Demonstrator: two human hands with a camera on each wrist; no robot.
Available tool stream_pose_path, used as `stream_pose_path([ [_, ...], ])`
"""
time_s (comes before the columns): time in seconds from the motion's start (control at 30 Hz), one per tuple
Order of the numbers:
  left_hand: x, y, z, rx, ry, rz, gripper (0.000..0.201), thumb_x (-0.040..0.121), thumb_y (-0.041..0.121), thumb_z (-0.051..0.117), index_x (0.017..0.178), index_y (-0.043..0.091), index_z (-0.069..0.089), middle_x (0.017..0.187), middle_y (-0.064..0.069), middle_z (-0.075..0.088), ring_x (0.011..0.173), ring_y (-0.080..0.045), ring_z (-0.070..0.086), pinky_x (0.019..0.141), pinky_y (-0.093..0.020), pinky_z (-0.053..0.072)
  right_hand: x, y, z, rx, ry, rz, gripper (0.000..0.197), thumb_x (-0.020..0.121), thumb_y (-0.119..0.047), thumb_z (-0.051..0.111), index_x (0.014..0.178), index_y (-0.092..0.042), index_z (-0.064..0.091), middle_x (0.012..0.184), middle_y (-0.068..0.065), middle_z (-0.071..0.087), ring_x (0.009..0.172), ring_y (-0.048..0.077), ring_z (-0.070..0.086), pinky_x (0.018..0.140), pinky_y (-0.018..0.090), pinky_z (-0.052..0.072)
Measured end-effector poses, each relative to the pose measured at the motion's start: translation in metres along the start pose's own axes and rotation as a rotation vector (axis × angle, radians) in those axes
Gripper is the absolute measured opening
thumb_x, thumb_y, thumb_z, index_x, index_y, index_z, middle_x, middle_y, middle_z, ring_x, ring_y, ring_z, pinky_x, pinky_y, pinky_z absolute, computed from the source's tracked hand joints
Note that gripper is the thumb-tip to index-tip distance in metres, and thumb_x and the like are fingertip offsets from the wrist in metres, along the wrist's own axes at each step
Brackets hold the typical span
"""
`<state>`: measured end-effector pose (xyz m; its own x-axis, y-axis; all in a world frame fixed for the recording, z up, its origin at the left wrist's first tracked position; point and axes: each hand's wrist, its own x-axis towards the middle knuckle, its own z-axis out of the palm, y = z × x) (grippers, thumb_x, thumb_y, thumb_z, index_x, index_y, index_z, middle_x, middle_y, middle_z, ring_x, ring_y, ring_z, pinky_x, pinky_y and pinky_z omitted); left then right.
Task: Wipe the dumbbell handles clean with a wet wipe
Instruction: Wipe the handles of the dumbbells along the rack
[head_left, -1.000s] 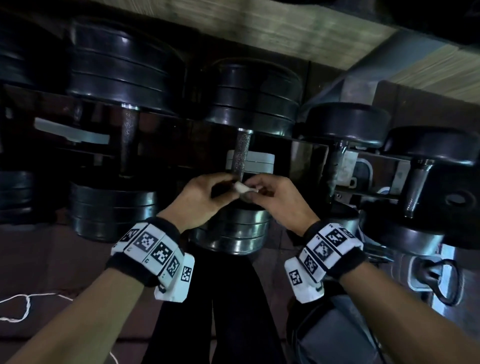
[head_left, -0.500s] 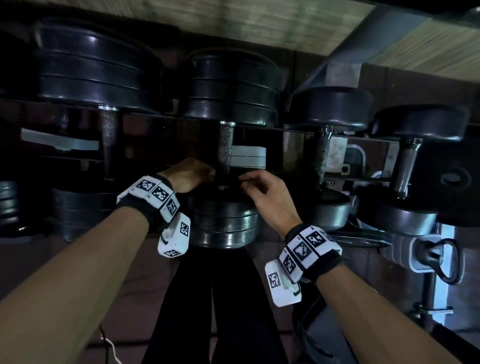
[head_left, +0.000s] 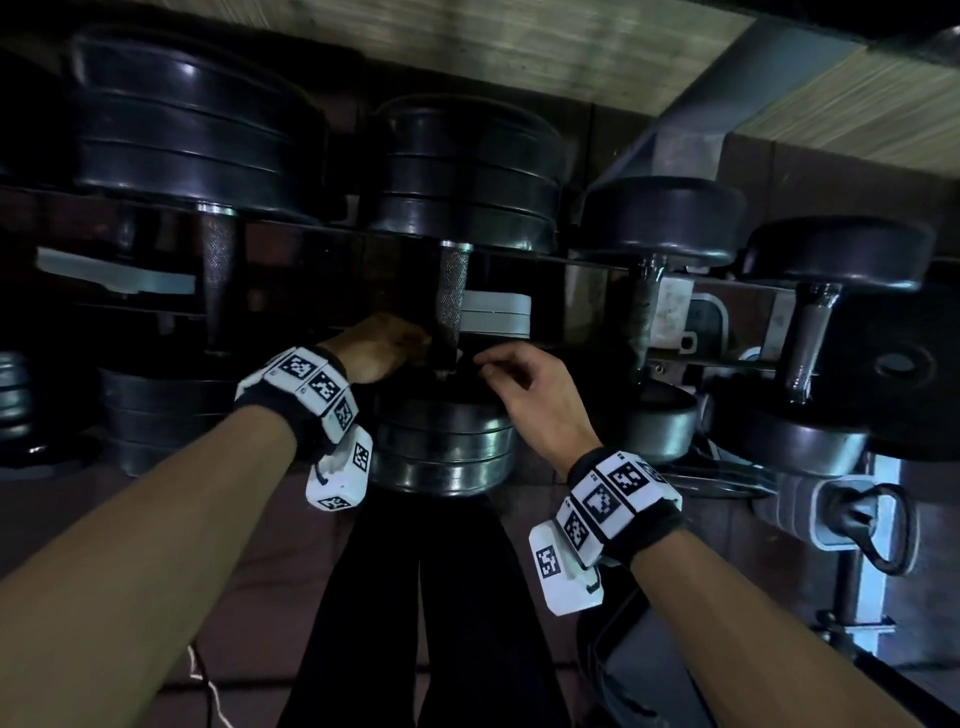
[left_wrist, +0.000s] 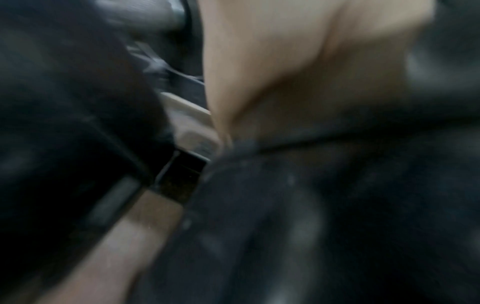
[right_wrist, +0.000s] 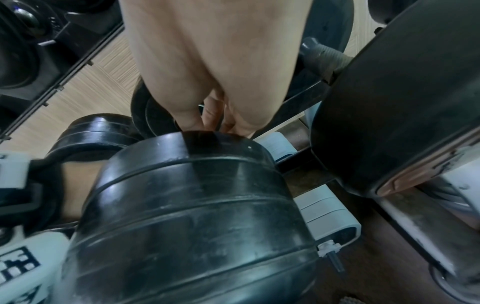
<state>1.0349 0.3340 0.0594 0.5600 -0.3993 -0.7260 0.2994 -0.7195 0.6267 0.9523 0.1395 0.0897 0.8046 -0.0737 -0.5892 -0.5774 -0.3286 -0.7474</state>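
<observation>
Your left hand (head_left: 376, 347) at nine o'clock and right hand (head_left: 524, 376) at three flank the dumbbell handle (head_left: 450, 299); neither grip is discernible.

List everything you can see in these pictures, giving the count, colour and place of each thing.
Dumbbells: four with handles showing, black, side by side on a rack; parts of more at far left.
Handles: four, grey metal, between the weights.
Cradles: at least two, pale grey, on the rack behind the handles.
Ring: one, dark metal, lower right.
Cord: one, white, on the floor at lower left.
Wipe: none clearly visible.
Trousers: black, bottom centre.
Wristbands: two, black with white marker blocks.
Left hand: at the near end of the second handle from the left.
Right hand: fingers curled, just right of that handle.
</observation>
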Motion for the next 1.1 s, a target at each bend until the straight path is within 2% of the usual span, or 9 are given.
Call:
stream_pose_path([
  [0.17,-0.011,-0.001,0.010,0.090,0.180,-0.075,0.017,0.097,0.018,0.060,0.096,0.010,0.074,0.100,-0.009,0.073,0.095,-0.020,0.066,0.069,-0.020,0.036,-0.001,0.000,-0.001,0.039,-0.015,0.013,0.015,0.096,-0.013,0.064,0.101,-0.024,0.073,0.099,-0.013,0.072,0.092,-0.003,0.065,0.080,0.008,0.046],
  [0.27,-0.033,0.008,0.010,0.141,0.222,-0.082,0.019,0.094,0.029,0.056,0.084,0.021,0.071,0.085,-0.004,0.069,0.093,-0.026,0.067,0.071,-0.024,0.038,0.001,-0.002,-0.003,0.036,-0.034,0.006,0.013,0.095,-0.014,0.066,0.103,-0.023,0.073,0.097,-0.011,0.072,0.089,-0.004,0.064,0.077,0.008,0.046],
  [0.4,-0.052,0.017,0.016,0.069,0.311,0.008,0.016,0.093,0.028,0.065,0.103,0.019,0.073,0.098,-0.002,0.073,0.091,-0.015,0.068,0.081,-0.024,0.048,0.006,-0.009,-0.004,0.021,-0.176,0.002,0.027,0.094,-0.019,0.069,0.120,-0.025,0.067,0.101,-0.008,0.070,0.097,0.004,0.066,0.089,0.017,0.051],
  [0.53,-0.050,0.020,0.021,-0.273,0.367,0.044,0.009,0.088,0.019,0.073,0.095,0.014,0.072,0.086,0.007,0.072,0.074,0.007,0.064,0.072,-0.006,0.044,0.013,-0.016,-0.005,-0.154,-0.287,-0.021,0.032,0.094,-0.036,0.067,0.125,-0.031,0.061,0.123,-0.006,0.064,0.113,0.011,0.060,0.099,0.028,0.047],
  [0.63,-0.051,0.016,0.026,-0.347,0.380,0.056,0.010,0.088,0.020,0.073,0.095,0.015,0.070,0.089,0.006,0.073,0.084,0.002,0.067,0.079,-0.011,0.048,0.018,-0.021,-0.004,-0.110,-0.242,-0.008,0.015,0.095,-0.033,0.068,0.106,-0.026,0.062,0.103,-0.006,0.067,0.093,0.008,0.061,0.081,0.019,0.046],
  [0.8,-0.059,0.001,0.013,-0.358,0.494,0.074,0.011,0.090,0.019,0.072,0.101,0.020,0.069,0.091,0.006,0.075,0.092,-0.004,0.070,0.088,-0.026,0.054,0.040,-0.019,-0.004,0.290,0.005,0.167,0.010,0.093,-0.010,0.069,0.095,-0.016,0.061,0.079,0.001,0.072,0.061,0.011,0.065,0.054,0.021,0.049],
  [0.93,-0.080,-0.010,-0.009,-0.045,0.626,0.061,0.011,0.094,0.024,0.061,0.105,0.024,0.066,0.093,0.007,0.072,0.095,-0.015,0.068,0.091,-0.040,0.052,0.076,-0.023,-0.007,0.182,0.096,0.170,0.009,0.094,-0.007,0.066,0.093,-0.015,0.064,0.089,0.008,0.072,0.068,0.018,0.066,0.065,0.033,0.057],
  [1.0,-0.096,-0.020,-0.020,0.275,0.711,0.039,0.016,0.094,0.028,0.055,0.107,0.024,0.064,0.092,-0.003,0.071,0.094,-0.031,0.066,0.092,-0.049,0.047,0.091,-0.032,-0.003,0.089,0.065,0.097,0.014,0.092,-0.004,0.066,0.085,-0.015,0.064,0.089,0.011,0.070,0.076,0.026,0.067,0.078,0.046,0.058],
  [1.1,-0.117,-0.045,-0.030,0.538,0.769,-0.050,0.022,0.096,0.031,0.049,0.106,0.019,0.063,0.092,-0.012,0.070,0.094,-0.039,0.061,0.091,-0.051,0.035,0.108,-0.032,0.011,0.015,-0.005,-0.030,0.020,0.087,0.005,0.056,0.079,-0.013,0.061,0.082,0.008,0.065,0.083,0.031,0.064,0.085,0.059,0.056],
])
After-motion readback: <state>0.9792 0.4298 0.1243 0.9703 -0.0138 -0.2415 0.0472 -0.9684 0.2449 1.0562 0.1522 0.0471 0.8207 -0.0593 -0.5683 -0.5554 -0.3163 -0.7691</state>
